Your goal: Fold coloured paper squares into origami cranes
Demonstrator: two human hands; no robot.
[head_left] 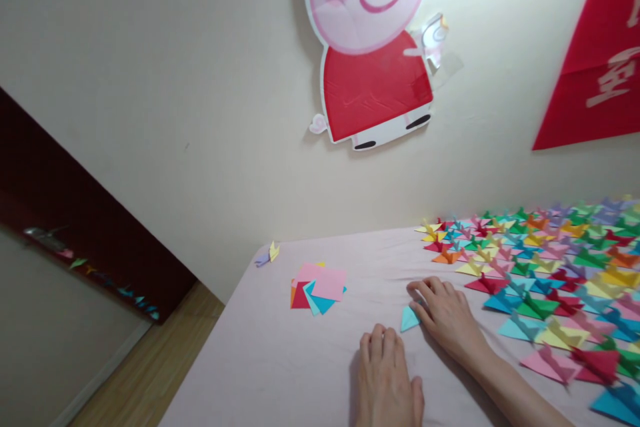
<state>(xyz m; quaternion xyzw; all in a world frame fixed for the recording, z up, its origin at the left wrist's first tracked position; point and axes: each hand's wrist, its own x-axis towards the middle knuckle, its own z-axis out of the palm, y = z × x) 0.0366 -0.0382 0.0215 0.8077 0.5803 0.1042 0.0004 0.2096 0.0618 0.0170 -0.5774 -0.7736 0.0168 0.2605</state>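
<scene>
My right hand lies palm down on the pale pink table cover, its fingers bent over a small folded teal paper that pokes out at the left of the hand. My left hand rests flat just in front of it, fingers stretched out and together, holding nothing. A small stack of coloured paper squares, pink on top, sits to the left of both hands.
Several rows of folded paper cranes in many colours fill the right side of the table. Two tiny folded pieces sit at the far left corner. A cartoon pig cutout and a red banner hang on the wall.
</scene>
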